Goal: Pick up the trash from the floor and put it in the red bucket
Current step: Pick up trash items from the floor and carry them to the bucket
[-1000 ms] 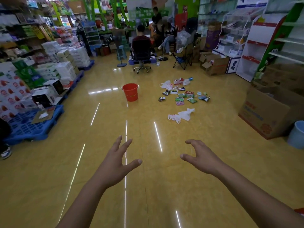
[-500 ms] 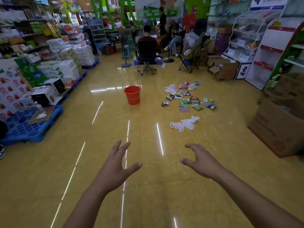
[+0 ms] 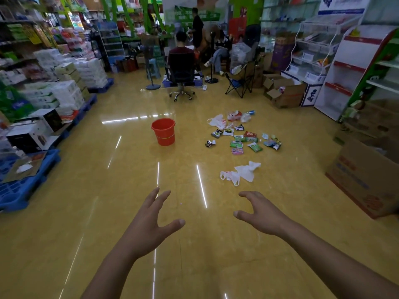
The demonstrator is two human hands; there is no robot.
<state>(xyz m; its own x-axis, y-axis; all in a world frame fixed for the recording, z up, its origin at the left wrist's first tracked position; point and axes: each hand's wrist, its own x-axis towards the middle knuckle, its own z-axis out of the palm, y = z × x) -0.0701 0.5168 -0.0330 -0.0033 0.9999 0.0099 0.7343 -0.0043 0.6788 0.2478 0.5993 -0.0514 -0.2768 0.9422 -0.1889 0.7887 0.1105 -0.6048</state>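
The red bucket point(image 3: 163, 132) stands upright on the yellow shop floor ahead of me. To its right lies scattered trash: several snack wrappers point(image 3: 246, 140) and crumpled white plastic bags farther back point(image 3: 218, 121). A nearer white plastic bag point(image 3: 241, 173) lies apart from the rest, closest to me. My left hand point(image 3: 149, 223) and my right hand point(image 3: 259, 214) are stretched out in front of me above the floor, fingers spread and loosely bent, holding nothing. The right hand is short of the nearer bag.
Blue pallets point(image 3: 23, 190) stacked with boxed goods line the left side. A large cardboard box point(image 3: 367, 175) sits at the right, with white shelving point(image 3: 354, 70) behind it. People sit on chairs point(image 3: 181, 74) at the back. Open cartons point(image 3: 285, 93) lie back right.
The view has moved forward: the bucket and the trash now appear nearer and lower in the picture. Both hands stay outstretched and hold nothing.
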